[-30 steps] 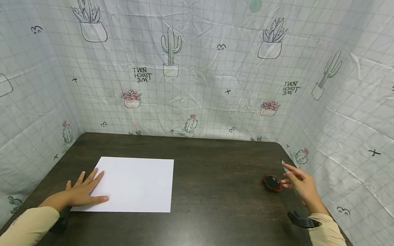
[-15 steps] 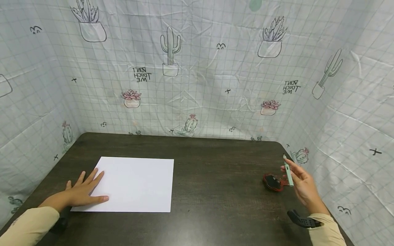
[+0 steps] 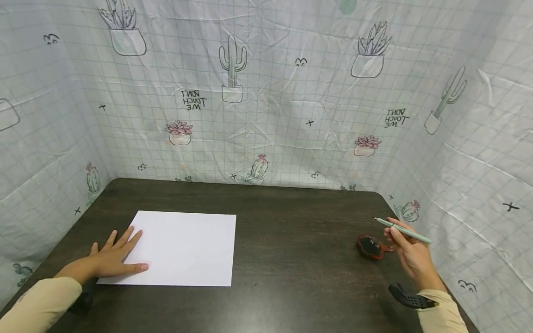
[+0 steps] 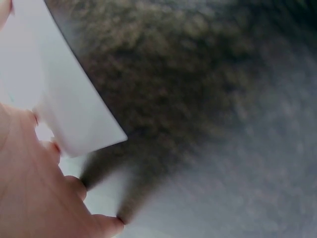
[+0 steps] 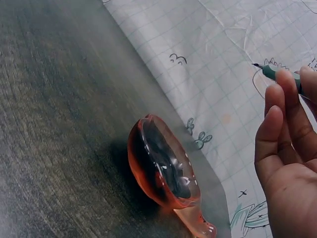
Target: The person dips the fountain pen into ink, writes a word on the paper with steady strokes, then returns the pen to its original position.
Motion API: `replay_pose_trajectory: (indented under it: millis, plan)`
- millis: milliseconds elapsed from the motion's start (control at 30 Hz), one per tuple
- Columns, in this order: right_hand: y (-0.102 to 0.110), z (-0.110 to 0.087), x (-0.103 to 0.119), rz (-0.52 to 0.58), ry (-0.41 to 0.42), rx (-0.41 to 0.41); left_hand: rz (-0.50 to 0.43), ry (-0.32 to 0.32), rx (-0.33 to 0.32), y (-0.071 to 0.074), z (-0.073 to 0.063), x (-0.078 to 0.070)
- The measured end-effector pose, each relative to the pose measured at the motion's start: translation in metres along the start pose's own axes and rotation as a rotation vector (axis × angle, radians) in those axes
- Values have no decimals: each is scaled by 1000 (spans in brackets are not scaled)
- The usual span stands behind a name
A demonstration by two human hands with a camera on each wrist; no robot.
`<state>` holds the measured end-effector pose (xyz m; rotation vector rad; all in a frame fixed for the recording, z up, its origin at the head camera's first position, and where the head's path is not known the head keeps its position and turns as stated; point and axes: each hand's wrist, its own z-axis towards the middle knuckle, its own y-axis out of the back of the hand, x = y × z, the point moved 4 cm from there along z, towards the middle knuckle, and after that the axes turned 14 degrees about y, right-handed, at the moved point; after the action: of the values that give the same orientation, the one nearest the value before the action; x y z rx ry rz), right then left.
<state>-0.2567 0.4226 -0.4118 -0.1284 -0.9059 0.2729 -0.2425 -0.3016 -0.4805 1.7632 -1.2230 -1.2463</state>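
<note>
My left hand (image 3: 104, 262) rests spread on the left edge of a blank white sheet of paper (image 3: 187, 249). In the left wrist view, the paper (image 4: 79, 89) ends in a corner beside the fingers. Over the table's right side, my right hand (image 3: 416, 259) pinches a pale green fountain pen (image 3: 412, 233), raised off the table with its dark tip pointing left. Part of the pen (image 5: 270, 72) shows past the fingertips in the right wrist view. Near that hand lies a small thing (image 3: 369, 247) with a red-orange translucent rim, dark shiny face and short handle, like a hand mirror.
A dark wooden table (image 3: 291, 259) spans the front. Cactus-printed white cloth (image 3: 270, 92) hangs behind it and along both sides. A black band (image 3: 410, 299) is on the right wrist.
The right hand has turned the pen in its fingers, from steeply upright to nearly level with the tip leftward. The left hand and the paper stay in place.
</note>
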Motion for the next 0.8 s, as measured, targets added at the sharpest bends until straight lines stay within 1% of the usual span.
replay_pose_trajectory:
  millis: [67,167,300,367,467,633,700,800]
  plan:
    - [0,-1,0,1,-6,5,10,6,-1,0,0,0]
    - [1,-2,0,-53,-13,-5,8,-4,-3,1,-1,-2]
    - [3,-1,-1,-134,-36,-62,15,5,3,1,-3,-3]
    - [4,-1,-1,-157,-53,-74,12,6,4,0,-2,-2]
    - [5,-2,-2,-179,-71,-64,2,1,12,-1,-1,0]
    - [7,-4,-3,-189,-77,-33,-10,-15,-8,-5,5,6]
    - [8,-5,-4,-187,-84,-41,-10,-18,-22,-6,9,10]
    - [9,-7,-5,-184,-93,-57,-20,-29,-21,-7,12,13]
